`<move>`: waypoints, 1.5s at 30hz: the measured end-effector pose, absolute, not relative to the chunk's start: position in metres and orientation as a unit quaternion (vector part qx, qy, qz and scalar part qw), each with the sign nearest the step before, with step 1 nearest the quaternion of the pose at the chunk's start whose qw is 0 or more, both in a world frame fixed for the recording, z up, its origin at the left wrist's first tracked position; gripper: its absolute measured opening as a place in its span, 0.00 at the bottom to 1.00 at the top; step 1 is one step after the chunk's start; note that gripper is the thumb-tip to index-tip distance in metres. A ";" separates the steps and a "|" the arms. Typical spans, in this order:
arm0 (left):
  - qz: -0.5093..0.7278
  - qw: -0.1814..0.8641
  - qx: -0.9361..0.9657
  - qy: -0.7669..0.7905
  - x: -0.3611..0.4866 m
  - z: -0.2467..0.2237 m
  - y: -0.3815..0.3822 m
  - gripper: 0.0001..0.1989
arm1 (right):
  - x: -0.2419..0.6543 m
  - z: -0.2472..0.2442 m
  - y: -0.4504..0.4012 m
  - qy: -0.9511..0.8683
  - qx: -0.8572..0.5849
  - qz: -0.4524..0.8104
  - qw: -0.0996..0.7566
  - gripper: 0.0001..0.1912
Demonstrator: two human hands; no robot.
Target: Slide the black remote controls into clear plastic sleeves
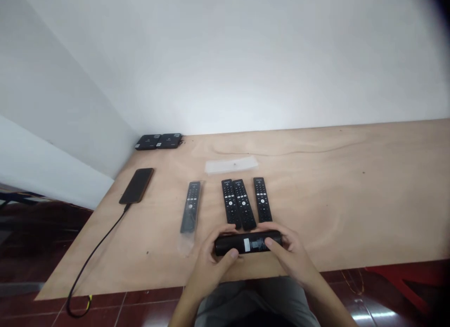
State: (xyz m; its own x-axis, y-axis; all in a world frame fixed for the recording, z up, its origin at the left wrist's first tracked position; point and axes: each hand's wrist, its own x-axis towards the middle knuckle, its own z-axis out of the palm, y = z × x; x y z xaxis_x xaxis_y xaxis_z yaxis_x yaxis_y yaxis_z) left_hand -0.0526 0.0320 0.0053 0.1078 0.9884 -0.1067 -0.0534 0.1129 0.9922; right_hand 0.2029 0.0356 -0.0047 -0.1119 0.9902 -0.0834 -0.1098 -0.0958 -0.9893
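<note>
Your left hand [211,266] and right hand [291,254] are both curled closed around a black remote control [248,243] held crosswise, just in front of three remotes [243,204] on the plywood table [333,200], with a fourth remote [190,207] inside a clear plastic sleeve [186,245] to their left.

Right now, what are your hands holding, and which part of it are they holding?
Both hands hold a black remote control lying crosswise. The left hand grips one end, and the right hand grips the other end.
</note>
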 end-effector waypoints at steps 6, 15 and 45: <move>0.430 0.615 0.422 0.509 -0.048 0.005 0.037 0.25 | 0.203 -0.007 0.035 -0.604 -0.476 0.448 0.456 0.15; 0.412 0.615 0.445 0.503 -0.047 0.011 0.037 0.21 | 0.208 -0.004 0.037 -0.846 -0.385 0.169 0.328 0.27; 0.342 0.301 0.761 0.462 -0.088 0.013 0.030 0.19 | 0.214 -0.010 0.042 -0.842 -0.364 0.206 0.339 0.27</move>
State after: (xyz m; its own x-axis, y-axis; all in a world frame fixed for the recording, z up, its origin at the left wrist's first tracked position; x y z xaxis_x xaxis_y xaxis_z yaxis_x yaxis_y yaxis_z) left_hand -0.0876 0.0302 0.0129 0.3390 0.9089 0.2428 0.4977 -0.3923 0.7736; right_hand 0.2141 0.0423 -0.0103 -0.5046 0.7532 0.4220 0.4733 0.6501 -0.5944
